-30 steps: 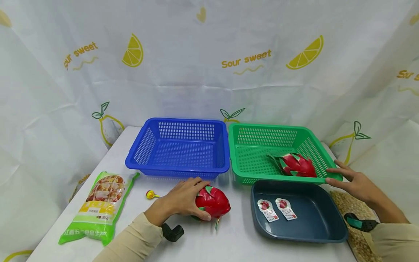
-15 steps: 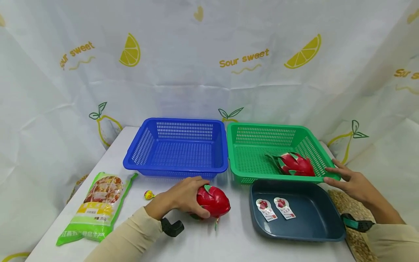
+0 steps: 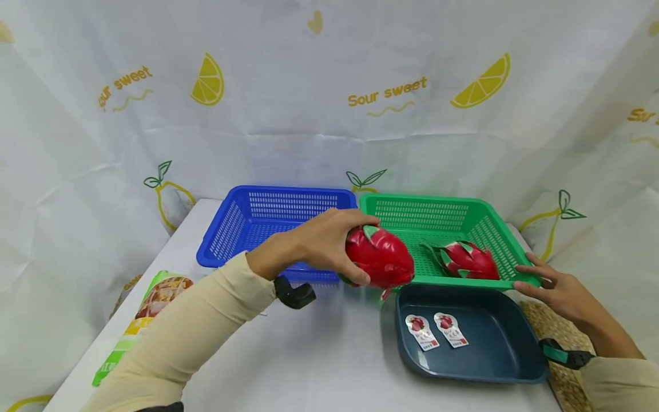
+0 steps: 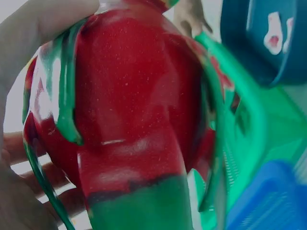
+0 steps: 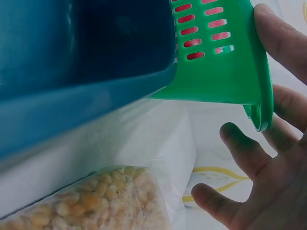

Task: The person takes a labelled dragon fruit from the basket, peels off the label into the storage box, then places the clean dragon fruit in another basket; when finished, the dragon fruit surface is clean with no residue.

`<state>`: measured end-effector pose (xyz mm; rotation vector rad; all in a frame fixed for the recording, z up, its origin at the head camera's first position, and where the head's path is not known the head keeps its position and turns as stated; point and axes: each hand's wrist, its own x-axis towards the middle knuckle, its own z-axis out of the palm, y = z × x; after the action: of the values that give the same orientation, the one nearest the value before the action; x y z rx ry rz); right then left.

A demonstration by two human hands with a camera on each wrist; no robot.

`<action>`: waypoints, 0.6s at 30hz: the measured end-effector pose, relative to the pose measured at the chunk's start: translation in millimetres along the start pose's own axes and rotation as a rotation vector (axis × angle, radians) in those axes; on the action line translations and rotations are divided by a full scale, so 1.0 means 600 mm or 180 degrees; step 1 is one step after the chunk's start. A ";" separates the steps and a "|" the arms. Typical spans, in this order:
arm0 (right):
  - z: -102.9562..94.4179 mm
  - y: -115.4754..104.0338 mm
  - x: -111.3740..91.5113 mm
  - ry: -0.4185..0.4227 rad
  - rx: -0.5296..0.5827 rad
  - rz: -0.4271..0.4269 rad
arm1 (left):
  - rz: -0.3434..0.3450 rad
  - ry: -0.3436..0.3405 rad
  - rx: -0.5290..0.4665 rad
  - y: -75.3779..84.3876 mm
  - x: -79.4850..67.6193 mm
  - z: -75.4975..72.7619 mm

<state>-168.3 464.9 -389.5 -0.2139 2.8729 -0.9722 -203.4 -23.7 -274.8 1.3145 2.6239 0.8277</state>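
Observation:
My left hand (image 3: 326, 237) grips a red dragon fruit (image 3: 383, 260) with green-tipped scales, thumb on the near side and fingers over the top. It is held up off the table, overlapping the near left corner of the green basket (image 3: 424, 197). The left wrist view is filled by this fruit (image 4: 134, 96). A second dragon fruit (image 3: 471, 260) lies inside the green basket, toward its right end. At that basket's near right corner, my right hand (image 3: 563, 292) touches the rim with thumb and forefinger; its other fingers (image 5: 244, 148) are spread, holding nothing.
A blue basket (image 3: 288, 189) stands left of the green one. In front of the green basket is a dark blue tray (image 3: 494, 352) with two fruit stickers (image 3: 451, 330). A green food bag (image 3: 115, 355) lies left, partly behind my sleeve; a bag of yellowish kernels (image 5: 91, 201) lies right.
My left hand has lifted the dragon fruit from the table and carried it up and right toward the green basket. The left sleeve now covers the lollipop. My right hand stays at the rim.

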 end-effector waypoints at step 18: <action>0.001 0.003 -0.005 0.0056 0.0182 -0.0060 | 0.0642 -0.0810 0.0509 -0.055 0.233 0.029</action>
<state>-165.1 466.3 -390.9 -0.2291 2.8591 -1.0632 -309.0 75.0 -284.9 1.6263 2.4284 0.4410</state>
